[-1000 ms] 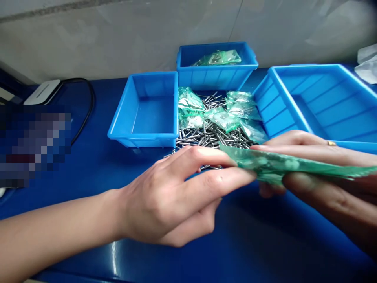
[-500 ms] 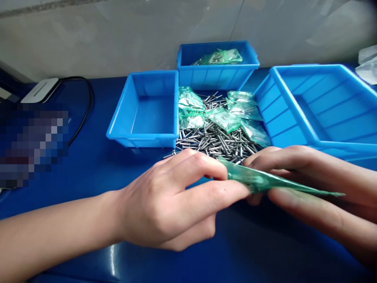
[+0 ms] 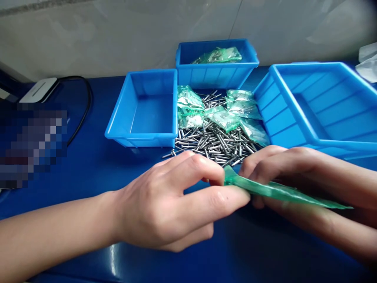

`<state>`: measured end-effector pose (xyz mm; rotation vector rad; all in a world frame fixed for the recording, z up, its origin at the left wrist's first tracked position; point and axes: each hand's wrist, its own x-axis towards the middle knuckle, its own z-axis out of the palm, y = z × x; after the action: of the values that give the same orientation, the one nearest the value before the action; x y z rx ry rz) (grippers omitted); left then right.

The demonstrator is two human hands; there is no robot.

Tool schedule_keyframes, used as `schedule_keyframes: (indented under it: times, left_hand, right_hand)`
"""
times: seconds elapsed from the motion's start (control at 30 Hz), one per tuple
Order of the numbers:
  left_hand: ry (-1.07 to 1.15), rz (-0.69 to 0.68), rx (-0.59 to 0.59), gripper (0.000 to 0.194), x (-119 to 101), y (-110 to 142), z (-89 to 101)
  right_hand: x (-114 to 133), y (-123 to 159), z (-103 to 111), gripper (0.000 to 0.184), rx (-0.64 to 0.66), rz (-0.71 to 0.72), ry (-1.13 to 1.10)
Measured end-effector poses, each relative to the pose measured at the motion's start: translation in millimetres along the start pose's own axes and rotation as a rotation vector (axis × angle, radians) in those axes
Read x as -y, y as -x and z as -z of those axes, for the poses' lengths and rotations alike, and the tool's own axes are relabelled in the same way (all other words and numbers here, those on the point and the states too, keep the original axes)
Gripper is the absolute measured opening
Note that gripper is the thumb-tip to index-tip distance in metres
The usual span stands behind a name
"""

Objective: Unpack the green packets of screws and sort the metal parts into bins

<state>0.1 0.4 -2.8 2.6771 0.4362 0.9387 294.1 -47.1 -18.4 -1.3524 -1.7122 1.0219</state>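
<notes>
The pile of screws lies on the blue table, and everything sits around it. A green bag is up in the air on the near side of the pile, a bit to its right. The left hand pinches the left end of the bag between thumb and finger. The right hand has the bag between its bent fingers and its thumb, but I cannot tell how hard it squeezes. Holding it from both sides likely stops the thin, floppy bag from folding. It is edge-on, so what is inside is hard to see.

More green bags rest on the back and right parts of the pile, maybe to be close to the hands. A small blue bin is just left of the pile, a back bin is behind it, and a big bin is to its right. These bins stand around the pile like little walls, perhaps so the screws don't roll off. The back bin holds some green bags too.
</notes>
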Motion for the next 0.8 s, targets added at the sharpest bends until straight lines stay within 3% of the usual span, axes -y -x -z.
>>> schedule_keyframes:
  times: [0.27,0.47,0.67,0.8]
  left_hand:
    - [-0.020,-0.006,0.009,0.026,0,-6,0.6]
    - [0.025,-0.008,0.027,0.025,0,-5,1.5]
    - [0.024,0.003,0.005,0.031,0,-5,1.6]
    - [0.040,0.005,0.088,0.031,1,-3,2.8]
  right_hand:
    - [0,14,19,0.058,-0.012,-0.019,0.011]
    - [-16,29,39,0.034,0.138,-0.022,0.099]
    - [-16,32,40,0.037,0.171,-0.009,0.108]
    - [-15,33,40,0.034,0.174,0.015,0.078]
